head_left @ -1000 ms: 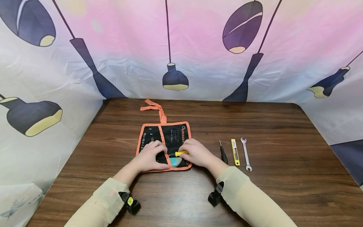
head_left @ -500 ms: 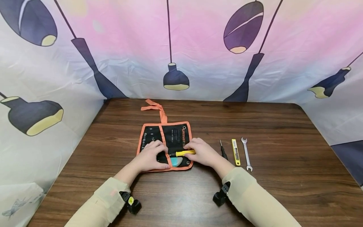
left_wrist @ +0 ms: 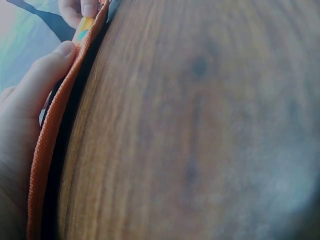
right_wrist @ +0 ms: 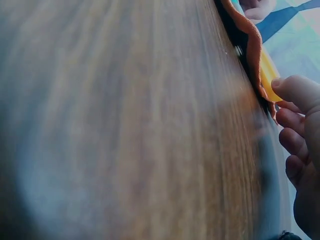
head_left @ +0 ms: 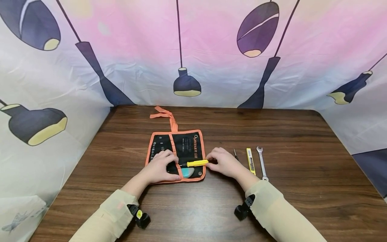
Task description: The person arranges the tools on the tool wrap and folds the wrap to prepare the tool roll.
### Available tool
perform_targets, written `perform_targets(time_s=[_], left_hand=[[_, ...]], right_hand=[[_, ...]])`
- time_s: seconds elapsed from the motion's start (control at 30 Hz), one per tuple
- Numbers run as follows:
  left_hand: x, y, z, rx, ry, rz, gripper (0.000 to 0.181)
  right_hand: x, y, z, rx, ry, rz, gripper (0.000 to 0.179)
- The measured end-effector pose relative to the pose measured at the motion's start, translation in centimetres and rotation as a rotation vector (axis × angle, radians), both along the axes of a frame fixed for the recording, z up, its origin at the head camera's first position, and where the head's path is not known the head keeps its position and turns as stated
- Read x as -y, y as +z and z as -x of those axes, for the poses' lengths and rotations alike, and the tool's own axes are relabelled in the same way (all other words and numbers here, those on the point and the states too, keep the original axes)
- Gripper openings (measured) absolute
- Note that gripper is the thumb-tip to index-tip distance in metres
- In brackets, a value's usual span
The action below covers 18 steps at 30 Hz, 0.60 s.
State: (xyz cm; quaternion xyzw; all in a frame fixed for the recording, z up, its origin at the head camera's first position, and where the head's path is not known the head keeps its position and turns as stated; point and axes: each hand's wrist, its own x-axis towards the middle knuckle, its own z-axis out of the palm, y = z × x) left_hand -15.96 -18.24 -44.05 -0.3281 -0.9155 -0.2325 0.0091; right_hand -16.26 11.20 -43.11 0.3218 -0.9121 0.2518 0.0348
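Only in head view: pouch (head_left: 183,148) lettering (head_left: 195,146)

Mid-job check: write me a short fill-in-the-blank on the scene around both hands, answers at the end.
1. The left hand rests on a black pouch whose trim is coloured ____.
2. The handle at the fingertips of the right hand is coloured ____.
3. In the head view, the silver wrench lies to the ____ of the flat yellow piece.

Missing words: orange; yellow; right.

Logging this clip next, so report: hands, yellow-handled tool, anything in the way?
Left grip resting on pouch. Right grip on handle end of yellow-handled tool. Its black end at pouch's orange strip. Nothing visibly blocking.
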Motion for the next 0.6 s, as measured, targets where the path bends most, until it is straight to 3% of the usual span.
perform_targets(time_s=[0.6], left_hand=[[-0.07, -0.06, -0.02, 0.002, 0.003, -0.005, 0.048]], right_hand=[[0.33, -0.13, -0.06, 0.012, -0.015, 0.001, 0.007]])
